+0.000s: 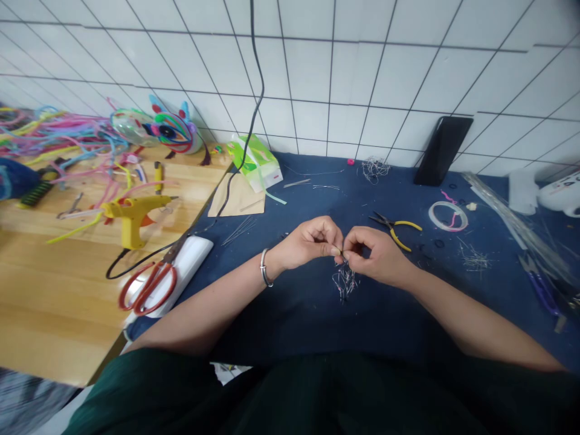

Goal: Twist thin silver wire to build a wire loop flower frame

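Observation:
My left hand, with a bracelet on its wrist, and my right hand meet over the dark blue cloth. Thumb and forefinger of each are pinched together, tip almost against tip. What lies between the fingertips is too small to name. Just below them is a tangle of thin silvery wire pieces with small reddish bits; whether it hangs from my fingers or rests on the cloth I cannot tell. Yellow-handled pliers lie beyond my right hand.
To the left are red-handled scissors, a yellow glue gun and colourful pipe cleaners. A black phone leans on the tiled wall. Loose wire pieces, a clear spool and blue-handled pliers lie at right.

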Available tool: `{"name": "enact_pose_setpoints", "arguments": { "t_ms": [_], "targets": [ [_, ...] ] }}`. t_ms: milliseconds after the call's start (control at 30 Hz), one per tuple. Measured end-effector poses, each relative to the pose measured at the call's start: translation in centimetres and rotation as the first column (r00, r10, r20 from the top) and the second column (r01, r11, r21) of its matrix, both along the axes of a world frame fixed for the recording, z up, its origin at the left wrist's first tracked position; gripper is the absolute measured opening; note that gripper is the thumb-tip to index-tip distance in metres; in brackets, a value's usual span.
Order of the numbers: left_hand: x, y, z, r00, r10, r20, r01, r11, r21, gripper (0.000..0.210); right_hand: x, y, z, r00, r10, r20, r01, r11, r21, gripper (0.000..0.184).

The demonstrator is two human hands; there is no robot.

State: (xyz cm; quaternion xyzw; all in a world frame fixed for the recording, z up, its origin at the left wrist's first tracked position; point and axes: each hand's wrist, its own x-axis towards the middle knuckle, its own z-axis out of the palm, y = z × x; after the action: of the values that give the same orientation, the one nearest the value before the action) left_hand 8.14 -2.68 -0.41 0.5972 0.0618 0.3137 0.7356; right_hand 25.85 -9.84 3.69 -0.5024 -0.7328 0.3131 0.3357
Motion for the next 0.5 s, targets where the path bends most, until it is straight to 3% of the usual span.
{"name": "enact_pose_setpoints", "arguments": {
  "t_ms": [300,500],
  "targets": [
    [0.32,0.07,-0.65,0.998,0.063,0.030,-0.061,0.997,-0.054,0.024,0.34,0.20,0.36,1.000,-0.023,0.003,0.023,1.000,-0.003,0.007],
    [0.13,0.13,-0.60,0.997,0.080,0.015,-0.079,0.996,-0.035,0.026,0.96,0.61,0.13,0.991,0.013,0.136,-0.033,0.989,0.147,0.007]
  ]
}}
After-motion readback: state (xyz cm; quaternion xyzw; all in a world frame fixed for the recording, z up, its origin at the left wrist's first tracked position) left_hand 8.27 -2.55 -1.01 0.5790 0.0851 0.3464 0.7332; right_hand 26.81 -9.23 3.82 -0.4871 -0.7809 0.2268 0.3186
